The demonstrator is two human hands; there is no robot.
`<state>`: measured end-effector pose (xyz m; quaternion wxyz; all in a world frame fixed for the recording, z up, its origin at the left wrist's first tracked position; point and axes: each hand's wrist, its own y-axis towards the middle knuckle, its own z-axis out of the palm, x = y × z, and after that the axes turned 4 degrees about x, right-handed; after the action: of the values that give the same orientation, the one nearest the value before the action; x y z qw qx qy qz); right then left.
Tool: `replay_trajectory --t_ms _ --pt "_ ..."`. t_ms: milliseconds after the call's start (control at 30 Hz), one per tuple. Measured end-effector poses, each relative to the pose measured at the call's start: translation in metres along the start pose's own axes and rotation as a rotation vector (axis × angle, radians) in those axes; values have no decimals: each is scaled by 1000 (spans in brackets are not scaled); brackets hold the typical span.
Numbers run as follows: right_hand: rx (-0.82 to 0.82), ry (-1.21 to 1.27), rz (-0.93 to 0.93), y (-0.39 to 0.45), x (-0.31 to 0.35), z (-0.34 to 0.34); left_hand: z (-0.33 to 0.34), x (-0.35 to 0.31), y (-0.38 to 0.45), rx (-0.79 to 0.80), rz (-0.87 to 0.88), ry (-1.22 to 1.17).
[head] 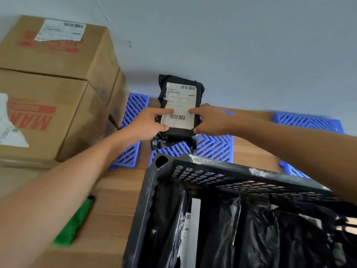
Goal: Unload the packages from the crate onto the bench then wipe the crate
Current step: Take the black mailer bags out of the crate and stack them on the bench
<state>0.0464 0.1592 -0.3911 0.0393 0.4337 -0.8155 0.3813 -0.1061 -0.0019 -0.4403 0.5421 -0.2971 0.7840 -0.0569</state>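
Note:
A black plastic-wrapped package with a white shipping label stands upright against the grey wall, on blue grid mats on the wooden bench. My left hand grips its left edge, index finger on the label. On the other side my right hand holds the right edge, its index finger also on the label. The black perforated crate sits in front, nearest me. Several more black-wrapped packages stand inside it.
Stacked cardboard boxes fill the bench's left side up to the wall. A green cloth lies on the bench left of the crate, under my left forearm. More blue mats lie at the right by the wall.

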Motion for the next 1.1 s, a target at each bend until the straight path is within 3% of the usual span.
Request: replay_trajectory --t_ms 133,833,1100 --pt "140 -57 -12 19 -8 11 10 26 12 32 -27 19" --pt "378 -339 53 46 -31 23 31 61 36 36 98 347" --pt "321 -319 32 38 -30 20 31 48 35 27 49 442"
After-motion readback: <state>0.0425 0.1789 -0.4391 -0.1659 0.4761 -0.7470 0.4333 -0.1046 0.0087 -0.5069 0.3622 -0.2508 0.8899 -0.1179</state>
